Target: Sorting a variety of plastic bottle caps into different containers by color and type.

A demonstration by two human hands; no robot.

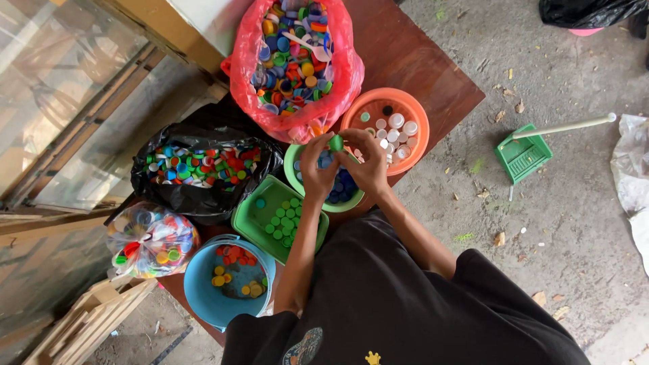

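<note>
Green bottle cap (335,142) sits pinched between the fingertips of the left hand (316,169) and right hand (368,162), both closed narrowly on it, above a green bowl (292,169) of blue caps, beside an orange bowl (405,101) of white caps

Most of the green bowl (292,177) is hidden under both hands at frame centre, the black bag (588,10) is cut off at the upper right, and the white sack (632,169) at the right edge.
</note>
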